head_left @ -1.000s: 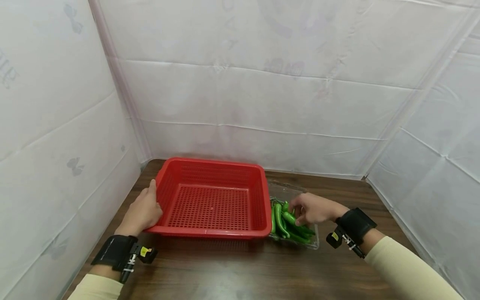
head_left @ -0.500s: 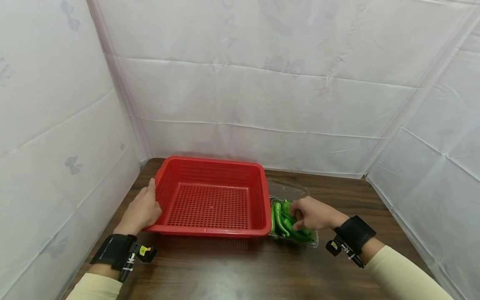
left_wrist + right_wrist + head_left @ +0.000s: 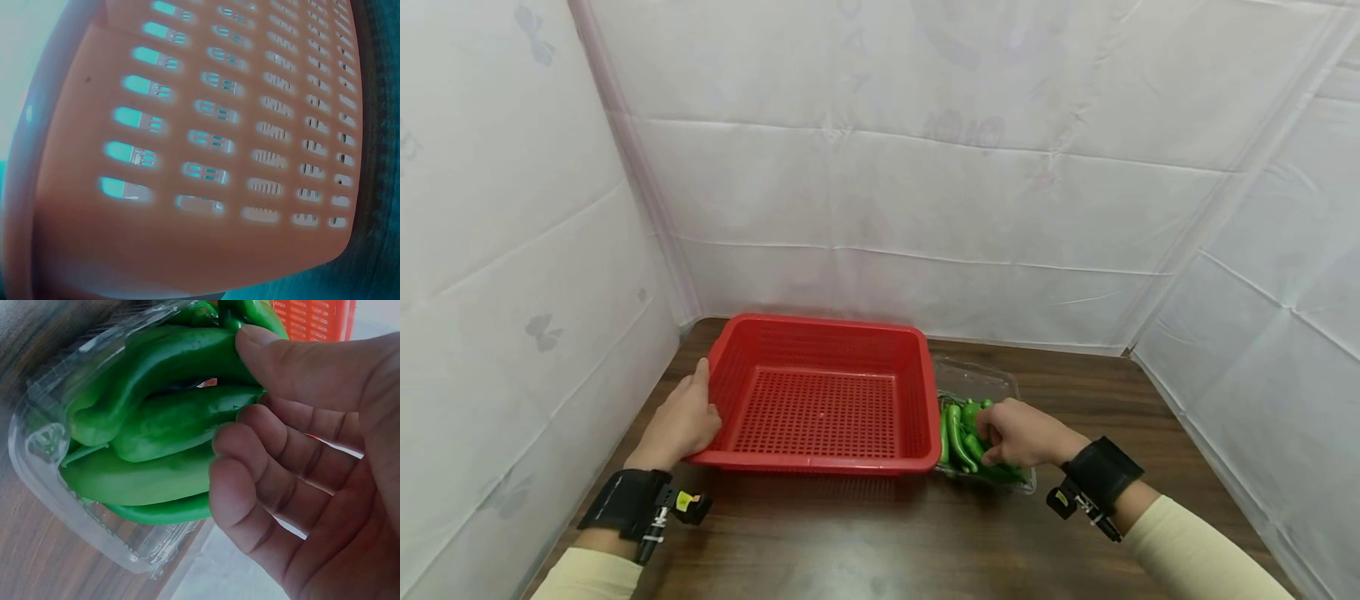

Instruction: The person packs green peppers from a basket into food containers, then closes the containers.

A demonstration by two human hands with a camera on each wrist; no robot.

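Right hand (image 3: pixel 312 462) curled round smooth, firm, probably slippery green peppers (image 3: pixel 169 425) mid-length in their flimsy clear plastic tray (image 3: pixel 75 506) at lower left; left hand (image 3: pixel 681 425), fingers straight, rested against the red perforated plastic basket (image 3: pixel 820 400).

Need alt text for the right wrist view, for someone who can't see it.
The right hand curls its fingers and thumb around several green peppers lying in a clear plastic tray on a wooden table. A red basket shows behind.
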